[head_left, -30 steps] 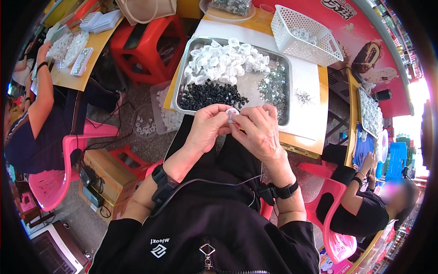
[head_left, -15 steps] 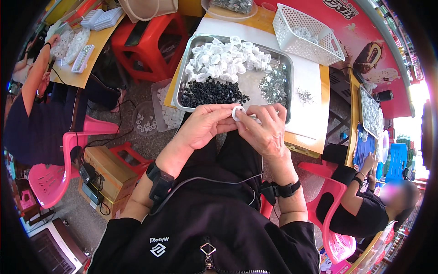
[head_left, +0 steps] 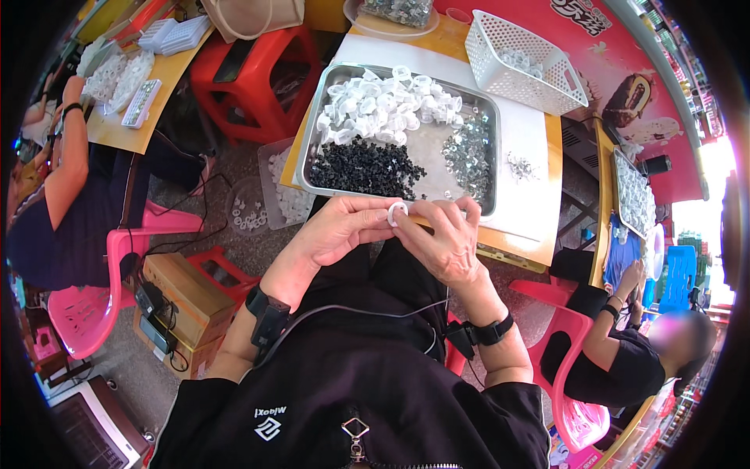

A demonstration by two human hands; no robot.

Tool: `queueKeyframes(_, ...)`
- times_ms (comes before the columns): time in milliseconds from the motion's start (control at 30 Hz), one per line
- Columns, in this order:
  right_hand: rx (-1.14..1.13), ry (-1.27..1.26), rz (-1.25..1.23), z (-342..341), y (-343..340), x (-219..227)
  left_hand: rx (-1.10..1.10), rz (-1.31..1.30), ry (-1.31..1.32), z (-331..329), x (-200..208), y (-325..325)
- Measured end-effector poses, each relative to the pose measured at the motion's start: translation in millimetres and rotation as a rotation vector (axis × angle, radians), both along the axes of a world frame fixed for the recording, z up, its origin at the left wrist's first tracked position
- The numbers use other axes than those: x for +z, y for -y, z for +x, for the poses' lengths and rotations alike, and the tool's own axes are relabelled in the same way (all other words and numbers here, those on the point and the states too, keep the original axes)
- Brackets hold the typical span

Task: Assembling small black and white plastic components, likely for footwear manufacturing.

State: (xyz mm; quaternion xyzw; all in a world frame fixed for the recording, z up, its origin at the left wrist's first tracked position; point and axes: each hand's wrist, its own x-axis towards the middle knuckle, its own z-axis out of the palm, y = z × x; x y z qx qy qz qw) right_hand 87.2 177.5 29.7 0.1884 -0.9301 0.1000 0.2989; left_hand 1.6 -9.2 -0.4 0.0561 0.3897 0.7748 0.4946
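Observation:
Between my two hands, just off the near edge of the metal tray, is a small white ring-shaped plastic piece. My left hand pinches it from the left with the fingertips. The thumb and fingers of my right hand close on its right side, and fingertips partly hide its middle. In the tray lie a heap of white translucent plastic cups, a pile of small black parts and a scatter of small shiny clear or metallic pieces.
A white perforated basket stands behind the tray, and a few small bits lie to its right. Red stools and boxes flank me. One co-worker sits left, another right.
Both hands have shifted slightly left and toward me, still holding the white ring-shaped piece together. The co-worker at the left has moved an arm.

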Motion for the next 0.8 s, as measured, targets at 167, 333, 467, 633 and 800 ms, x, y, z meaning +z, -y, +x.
queueKeyframes(167,-0.015,0.009,-0.002,11,4,-12,-0.047,-0.07,-0.047,4,-2,-3)
queueKeyframes(333,0.002,0.182,-0.125,1,-3,-12,0.048,-0.06,0.083,7,-12,-5)
queueKeyframes(467,-0.296,0.32,-0.596,-32,-35,-14,0.049,-0.033,0.124,5,-9,-2)
queueKeyframes(633,-0.321,0.407,-0.228,-51,-56,-38,0.09,-0.01,0.122,1,-5,1)
queueKeyframes(800,-0.301,0.439,-0.133,-60,-51,-45,0.112,0.01,0.12,-1,-3,8)
